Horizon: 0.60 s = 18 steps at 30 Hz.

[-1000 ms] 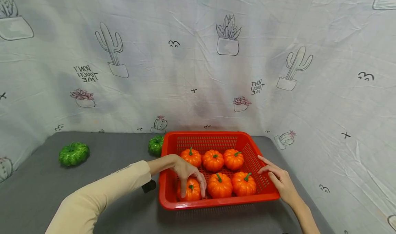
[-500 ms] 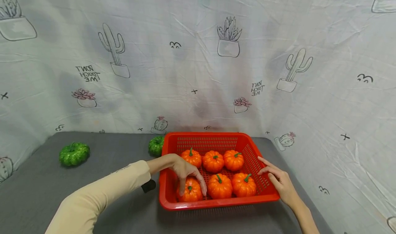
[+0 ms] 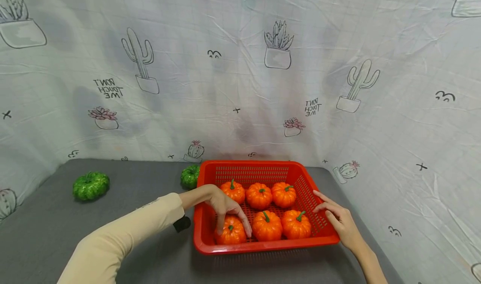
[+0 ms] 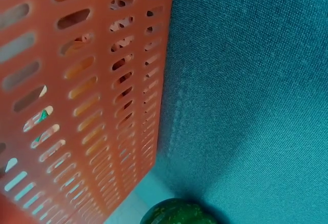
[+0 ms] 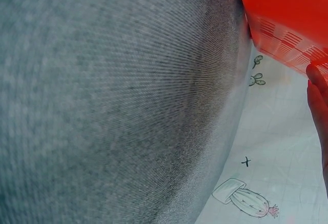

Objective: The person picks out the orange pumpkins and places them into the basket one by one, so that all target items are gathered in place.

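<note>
Six-sided it is not: a red rectangular plastic basket (image 3: 263, 245) with slotted walls stands on the grey table, holding several small orange pumpkins in two rows. My left hand (image 3: 224, 205) reaches over its left wall, thumb and fingers curled round the front-left orange pumpkin (image 3: 234, 232). Against the right rim lies my right hand (image 3: 343, 222), its fingers over the edge and holding the basket. In the right wrist view a finger (image 5: 318, 93) meets the basket's outer wall (image 5: 287, 39). The left wrist view shows the slotted wall (image 4: 77, 106); the left hand's grip is hidden there.
One green pumpkin (image 3: 91, 186) sits at the far left of the grey table (image 3: 146, 183). Another green pumpkin (image 3: 189, 176) is partly hidden behind the basket's left edge. A white cloth (image 3: 240, 87) printed with cacti hangs behind and at both sides.
The left hand has shifted very slightly around the front-left pumpkin, its thumb a little higher. The right hand and the basket stay in place.
</note>
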Each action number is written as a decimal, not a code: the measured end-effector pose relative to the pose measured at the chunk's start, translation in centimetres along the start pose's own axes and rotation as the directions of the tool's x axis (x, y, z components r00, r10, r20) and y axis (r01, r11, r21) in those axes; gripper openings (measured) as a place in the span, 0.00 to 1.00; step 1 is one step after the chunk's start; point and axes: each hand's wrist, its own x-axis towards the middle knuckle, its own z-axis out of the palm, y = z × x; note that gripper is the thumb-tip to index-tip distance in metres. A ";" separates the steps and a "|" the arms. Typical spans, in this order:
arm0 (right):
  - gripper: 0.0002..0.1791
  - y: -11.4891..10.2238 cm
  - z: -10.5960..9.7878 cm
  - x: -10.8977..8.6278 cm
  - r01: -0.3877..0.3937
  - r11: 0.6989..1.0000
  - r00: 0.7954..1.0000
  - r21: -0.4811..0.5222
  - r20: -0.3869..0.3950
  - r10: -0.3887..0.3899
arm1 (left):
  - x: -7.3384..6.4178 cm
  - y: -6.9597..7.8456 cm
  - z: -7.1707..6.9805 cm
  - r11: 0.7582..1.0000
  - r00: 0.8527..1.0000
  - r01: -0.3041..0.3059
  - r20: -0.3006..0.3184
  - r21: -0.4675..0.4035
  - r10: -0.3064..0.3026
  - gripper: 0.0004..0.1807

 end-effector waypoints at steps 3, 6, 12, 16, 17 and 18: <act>0.14 0.0 0.0 0.0 -0.013 1.000 1.000 -0.001 -0.002 0.013 | 0.0 0.0 -0.1 1.000 1.000 0.011 0.018 -0.003 -0.011 0.41; 0.15 0.0 0.0 0.0 -0.018 1.000 1.000 -0.007 0.000 0.018 | 0.0 0.0 -0.2 1.000 1.000 0.015 0.025 0.002 -0.015 0.40; 0.15 0.1 0.0 -0.2 -0.022 1.000 1.000 -0.014 -0.004 0.022 | 0.1 0.0 -0.3 1.000 0.999 0.013 0.031 -0.002 -0.013 0.40; 0.15 -0.1 0.1 -0.1 -0.006 1.000 1.000 -0.013 -0.008 0.006 | 0.1 -0.1 -0.3 1.000 0.999 0.010 0.034 0.000 -0.010 0.41; 0.15 -0.1 0.1 -0.1 -0.002 1.000 1.000 -0.011 -0.008 0.002 | 0.1 -0.1 -0.4 1.000 0.999 0.009 0.036 0.003 -0.009 0.41; 0.15 -0.1 0.1 -0.1 -0.003 1.000 1.000 -0.008 -0.008 0.003 | 0.1 0.0 -0.4 1.000 0.999 0.008 0.036 0.004 -0.008 0.41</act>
